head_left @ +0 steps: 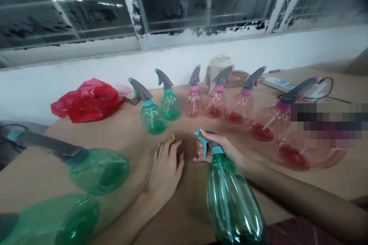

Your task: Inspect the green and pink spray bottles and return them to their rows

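Note:
My right hand (214, 145) is wrapped round the grey and teal trigger head of a ribbed green spray bottle (232, 199), whose body reaches down toward the bottom edge. Flat on the table lies my left hand (166, 162), fingers stretched out and nothing in them. Beyond it stand two smooth green spray bottles (153, 118) with grey and teal heads. Pink spray bottles (238, 105) with grey and pink heads curve from the middle to the right. Nearest on the left are more green spray bottles (99, 170), one cut off by the frame's edge.
A crumpled red plastic bag (89, 99) rests at the table's back left. Behind the pink bottles are a pale container (220, 65) and a brown package (238, 78). A white power strip (278, 84) with a black cable lies at the back right, before the white wall (172, 57).

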`<state>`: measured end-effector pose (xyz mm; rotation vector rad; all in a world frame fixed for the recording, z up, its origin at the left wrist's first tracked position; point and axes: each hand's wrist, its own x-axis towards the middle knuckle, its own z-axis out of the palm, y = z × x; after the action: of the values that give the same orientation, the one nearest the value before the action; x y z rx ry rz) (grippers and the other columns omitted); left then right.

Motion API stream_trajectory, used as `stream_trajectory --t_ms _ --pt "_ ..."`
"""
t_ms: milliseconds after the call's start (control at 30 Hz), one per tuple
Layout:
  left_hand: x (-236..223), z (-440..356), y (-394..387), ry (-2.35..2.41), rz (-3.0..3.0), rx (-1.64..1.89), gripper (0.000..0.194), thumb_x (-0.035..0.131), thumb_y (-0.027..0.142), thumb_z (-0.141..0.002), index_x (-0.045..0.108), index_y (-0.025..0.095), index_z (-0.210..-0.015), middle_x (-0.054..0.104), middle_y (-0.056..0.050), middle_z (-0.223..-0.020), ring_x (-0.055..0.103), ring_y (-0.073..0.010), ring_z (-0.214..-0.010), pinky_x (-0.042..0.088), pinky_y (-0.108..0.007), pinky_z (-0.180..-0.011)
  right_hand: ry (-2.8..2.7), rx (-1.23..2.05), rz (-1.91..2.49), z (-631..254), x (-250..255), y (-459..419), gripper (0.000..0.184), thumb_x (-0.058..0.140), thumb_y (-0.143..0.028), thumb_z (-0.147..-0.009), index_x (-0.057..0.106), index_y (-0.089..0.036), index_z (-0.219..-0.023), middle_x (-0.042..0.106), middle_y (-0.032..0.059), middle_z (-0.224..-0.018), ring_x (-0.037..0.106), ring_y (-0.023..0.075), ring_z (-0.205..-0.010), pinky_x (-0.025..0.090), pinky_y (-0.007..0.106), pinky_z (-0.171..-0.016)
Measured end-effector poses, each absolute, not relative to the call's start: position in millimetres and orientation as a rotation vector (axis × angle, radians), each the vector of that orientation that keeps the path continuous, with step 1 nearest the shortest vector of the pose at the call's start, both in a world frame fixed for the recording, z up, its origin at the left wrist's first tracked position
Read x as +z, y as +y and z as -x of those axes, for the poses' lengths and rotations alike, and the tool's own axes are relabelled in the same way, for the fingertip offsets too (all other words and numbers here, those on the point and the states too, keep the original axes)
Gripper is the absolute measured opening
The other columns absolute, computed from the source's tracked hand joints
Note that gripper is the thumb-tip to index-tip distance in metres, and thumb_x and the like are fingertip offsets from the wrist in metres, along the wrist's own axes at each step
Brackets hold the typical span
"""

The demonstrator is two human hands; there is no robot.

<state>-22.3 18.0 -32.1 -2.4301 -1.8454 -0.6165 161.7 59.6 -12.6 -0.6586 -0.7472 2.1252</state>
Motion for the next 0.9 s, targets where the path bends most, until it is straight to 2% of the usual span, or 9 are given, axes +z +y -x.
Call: stream_trajectory --t_ms 200,333,667,900 --pt "-35.2 25.5 19.0 -1.810 2.451 -0.605 0.036 0.040 0.024 -0.091 0.046 0.015 -0.125 0.046 -0.013 -0.137 0.044 -0.0302 -0.122 0.034 -0.055 -0.101 -0.741 2.288 0.562 -157.8 -12.9 55.0 0.033 0.060 -0.046 -0.081 0.064 -0.012 -0.079 0.066 0.0055 -0.072 0.066 0.0196 -0.080 0.048 0.041 -0.087" --pt "-35.8 26.0 19.8 -1.769 2.464 -0.554 0.039 0.041 0.026 -0.091 0.045 0.012 -0.128 0.043 -0.016 -0.140 0.040 -0.0313 -0.128 0.031 -0.056 -0.104 -0.674 2.329 0.579 -155.5 -17.1 56.4 0.039 0.055 -0.049 -0.083 0.065 -0.012 -0.085 0.068 0.0076 -0.077 0.067 0.0207 -0.087 0.048 0.042 -0.089" --pt "-34.5 23.8 19.1 -1.767 2.460 -0.441 0.041 0.041 0.022 -0.090 0.045 0.008 -0.129 0.040 -0.019 -0.141 0.035 -0.0314 -0.132 0.026 -0.056 -0.108 -0.623 2.412 0.565 -158.1 -22.8 62.3 0.052 0.044 -0.061 -0.084 0.063 -0.013 -0.080 0.065 0.0067 -0.069 0.066 0.0194 -0.076 0.051 0.038 -0.079" --pt "-34.2 22.1 19.2 -1.748 2.433 -0.475 0.036 0.038 0.024 -0.093 0.050 0.010 -0.124 0.046 -0.018 -0.138 0.038 -0.0301 -0.130 0.028 -0.055 -0.107 -0.647 2.205 0.634 -161.6 -22.7 59.0 0.027 0.061 -0.043 -0.081 0.061 -0.016 -0.080 0.059 -0.0024 -0.065 0.058 0.0105 -0.056 0.050 0.027 -0.060"
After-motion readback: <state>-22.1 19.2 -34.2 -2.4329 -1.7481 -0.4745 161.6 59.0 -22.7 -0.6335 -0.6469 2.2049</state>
